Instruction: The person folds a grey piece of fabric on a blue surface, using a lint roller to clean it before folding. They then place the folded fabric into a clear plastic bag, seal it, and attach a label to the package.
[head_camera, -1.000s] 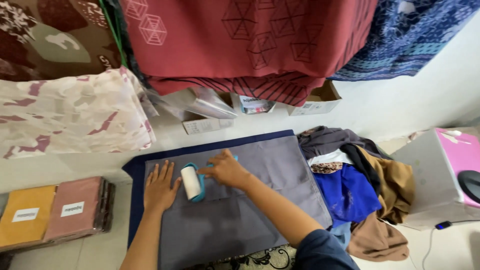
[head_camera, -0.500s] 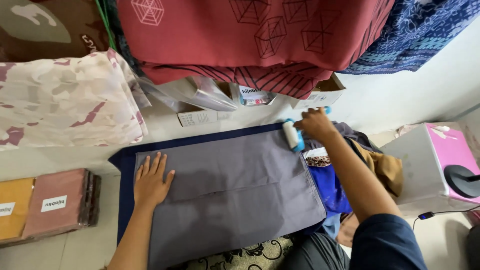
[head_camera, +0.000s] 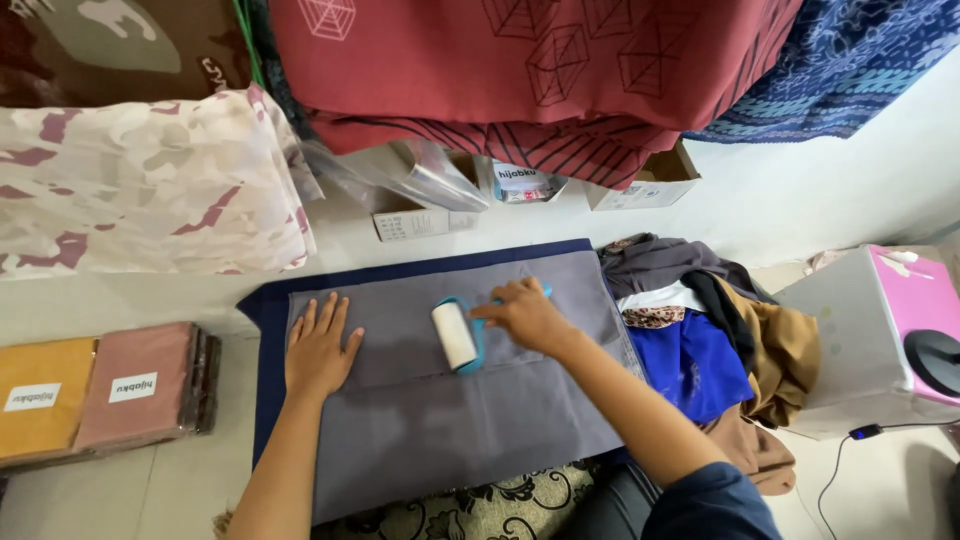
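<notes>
a: starting nearest the person, what is going on with the grey cloth (head_camera: 470, 410)?

b: it lies flat on a dark blue mat (head_camera: 268, 330) on the floor. the near half looks smooth, with one long fold line across the middle of the grey cloth.

a: and the hands?

b: the left hand (head_camera: 320, 345) is spread, palm down, fingers fanned, pressing the left part of the grey cloth. the right hand (head_camera: 525, 315) is closed round the blue handle of a lint roller (head_camera: 456, 335), and the white roll touches the grey cloth near its centre, just right of the left hand.

a: how far along does the rolling look?

b: i judge it as mid-way. the roller sits at the centre of the grey cloth, and i can't tell from the surface which strips are cleaned; no lint is visible at this size. the far edge and right side of the grey cloth look the same as the rest.

a: anything waiting beyond it?

b: right of the grey cloth is a heap of loose clothes (head_camera: 700, 330), unfolded. left of it lie packed folded cloths (head_camera: 100, 390) in orange and pink. beyond the grey cloth, small boxes (head_camera: 420, 215) stand under hanging fabrics (head_camera: 540, 70).
</notes>
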